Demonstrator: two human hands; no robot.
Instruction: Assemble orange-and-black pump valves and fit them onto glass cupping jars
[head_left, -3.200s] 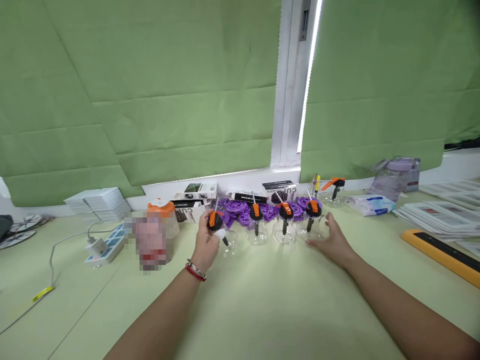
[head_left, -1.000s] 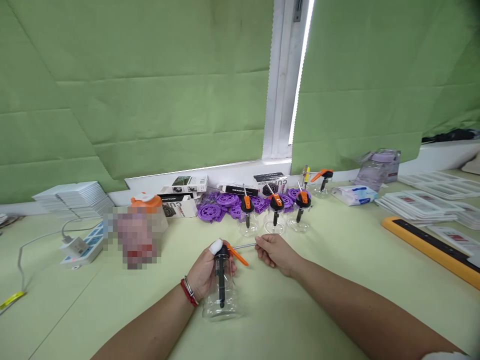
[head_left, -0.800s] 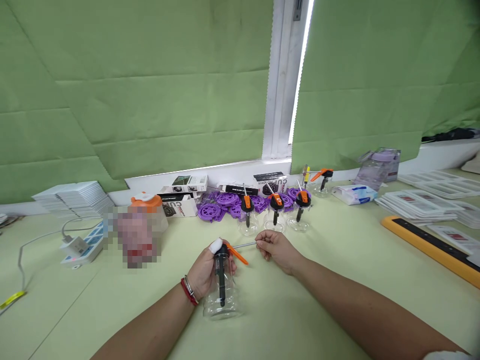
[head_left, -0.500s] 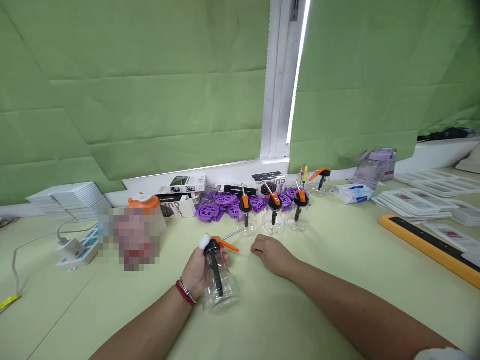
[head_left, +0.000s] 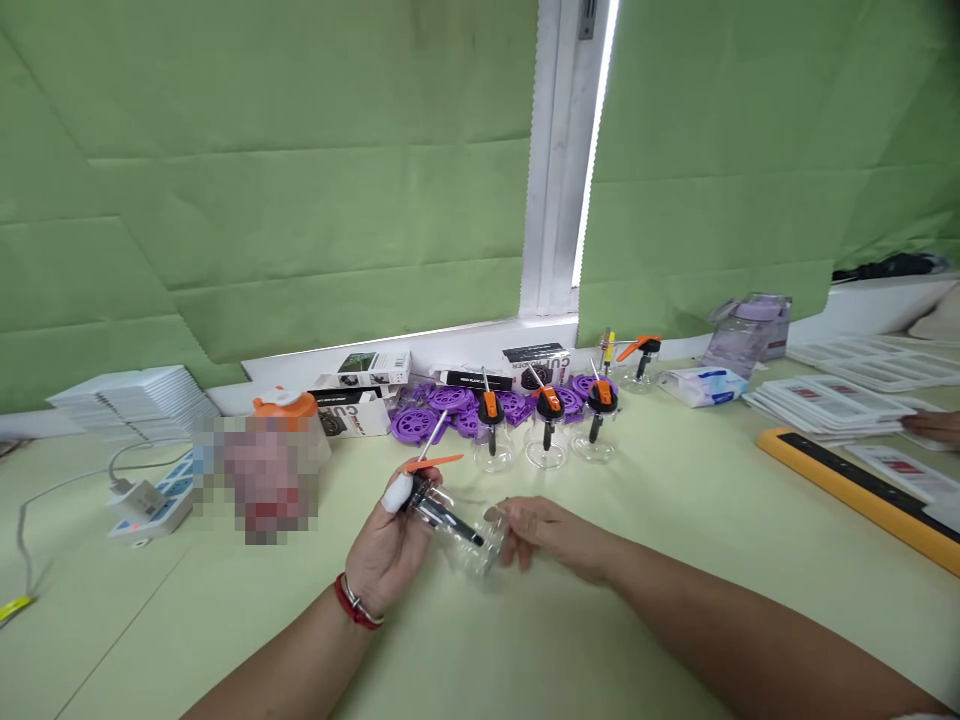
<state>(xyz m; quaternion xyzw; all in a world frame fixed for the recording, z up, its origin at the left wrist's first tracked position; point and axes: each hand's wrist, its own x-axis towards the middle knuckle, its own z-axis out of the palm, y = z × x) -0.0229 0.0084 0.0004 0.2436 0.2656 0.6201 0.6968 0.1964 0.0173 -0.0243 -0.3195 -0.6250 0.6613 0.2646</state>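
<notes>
My left hand (head_left: pixel 394 550), with a white wrap on its thumb, is closed round the neck of a clear bottle (head_left: pixel 461 545). This bottle lies tilted, its base toward the right. It has a black cap with a dark tube inside, an orange lever (head_left: pixel 435 462) and a thin metal spout pointing up. My right hand (head_left: pixel 544 535) grips the bottle's base, its fingers curled at the rim and slightly blurred. Behind stand three like bottles: a left one (head_left: pixel 493 440), a middle one (head_left: pixel 547 435) and a right one (head_left: pixel 598 430).
Purple wheel-shaped parts (head_left: pixel 420 425) and printed boxes (head_left: pixel 352 412) sit by the wall. At left are a power strip (head_left: pixel 161 505) and white stacked sheets (head_left: pixel 127 400). Rightward lie a tissue pack (head_left: pixel 703 387), a yellow-black bar (head_left: pixel 855 490), printed cards (head_left: pixel 832 405) and another person's hand (head_left: pixel 934 428).
The bottle has tipped from near upright to slanting, its base swung up to the right. My right hand has opened from a loose fist and taken the base. Another person's hand has appeared at right.
</notes>
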